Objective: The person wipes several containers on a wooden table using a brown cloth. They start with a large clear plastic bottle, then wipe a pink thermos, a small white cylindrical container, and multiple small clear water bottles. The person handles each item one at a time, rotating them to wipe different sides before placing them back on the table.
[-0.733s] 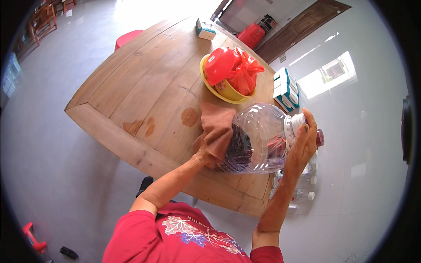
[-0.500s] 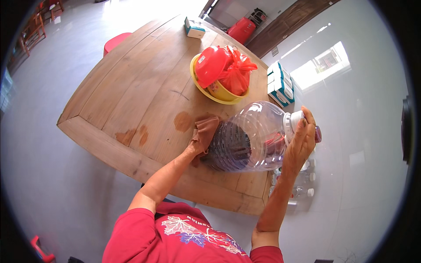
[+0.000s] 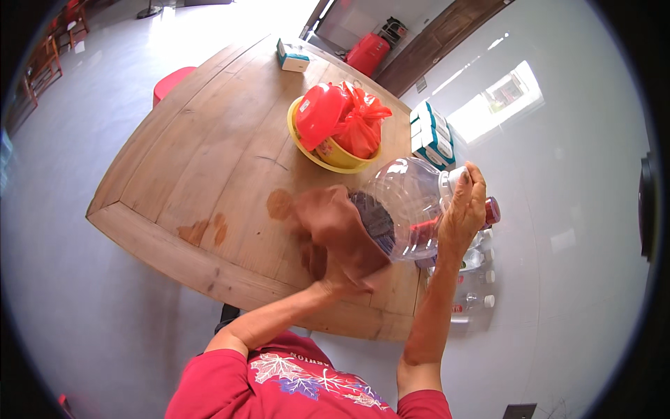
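Your right hand (image 3: 466, 213) is wrapped around the neck of a large clear plastic jug (image 3: 405, 202), which lies on its side near the right edge of the wooden tabletop (image 3: 209, 160). Your left hand (image 3: 335, 276) is closed on a brown cloth (image 3: 335, 227), pressed against the jug's base. A yellow bowl (image 3: 307, 143) holding a red lid and a red bag stands just behind the jug.
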{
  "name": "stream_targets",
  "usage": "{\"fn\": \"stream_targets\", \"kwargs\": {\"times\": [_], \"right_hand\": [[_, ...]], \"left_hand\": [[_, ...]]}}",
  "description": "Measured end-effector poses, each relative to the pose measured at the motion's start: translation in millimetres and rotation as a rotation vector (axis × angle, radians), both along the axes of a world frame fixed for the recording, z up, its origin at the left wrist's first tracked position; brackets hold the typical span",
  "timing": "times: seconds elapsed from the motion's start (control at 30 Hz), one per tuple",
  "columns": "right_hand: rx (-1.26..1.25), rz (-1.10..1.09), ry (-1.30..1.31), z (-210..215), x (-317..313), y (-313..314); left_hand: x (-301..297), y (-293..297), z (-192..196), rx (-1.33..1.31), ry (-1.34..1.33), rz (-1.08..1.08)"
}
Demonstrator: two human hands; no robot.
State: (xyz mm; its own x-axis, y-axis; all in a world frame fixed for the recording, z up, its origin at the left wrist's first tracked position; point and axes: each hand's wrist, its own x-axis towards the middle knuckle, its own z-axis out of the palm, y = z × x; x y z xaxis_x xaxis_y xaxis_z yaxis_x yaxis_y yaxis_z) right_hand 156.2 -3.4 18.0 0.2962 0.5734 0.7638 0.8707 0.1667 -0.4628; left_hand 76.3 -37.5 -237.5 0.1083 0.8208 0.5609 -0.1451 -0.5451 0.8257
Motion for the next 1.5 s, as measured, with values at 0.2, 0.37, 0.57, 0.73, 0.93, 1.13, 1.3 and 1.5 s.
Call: {"fn": "stream_targets", "kwargs": {"times": [0.2, 0.37, 0.57, 0.73, 0.93, 1.13, 1.3, 1.5], "right_hand": [[-0.004, 0.123, 0.040, -3, 14, -7], [-0.031, 0.187, 0.020, 1, 19, -9], [-0.022, 0.237, -0.036, 0, 28, -5], [-0.013, 0.256, -0.061, -1, 36, -3], [-0.076, 0.376, 0.029, 3, 41, -11], [-0.094, 0.446, -0.263, 14, 58, -56], [-0.320, 0.400, 0.012, 31, 33, -118], [-0.084, 0.214, 0.107, 11, 10, -146]], "left_hand": [[-13, -14, 56, 0.151, 0.086, -0.078], [-32, 57, 107, 0.348, 0.218, -0.021], [-36, 120, 115, 0.599, 0.658, 0.135], [-35, 134, 98, 1.274, 2.078, 0.937], [-34, 128, 56, 1.336, 2.079, 1.101], [-59, 52, 7, 0.207, 0.379, -0.267], [-81, -18, 21, -0.091, 0.316, -0.379], [-58, -41, 53, 0.084, 0.196, -0.432]]}}
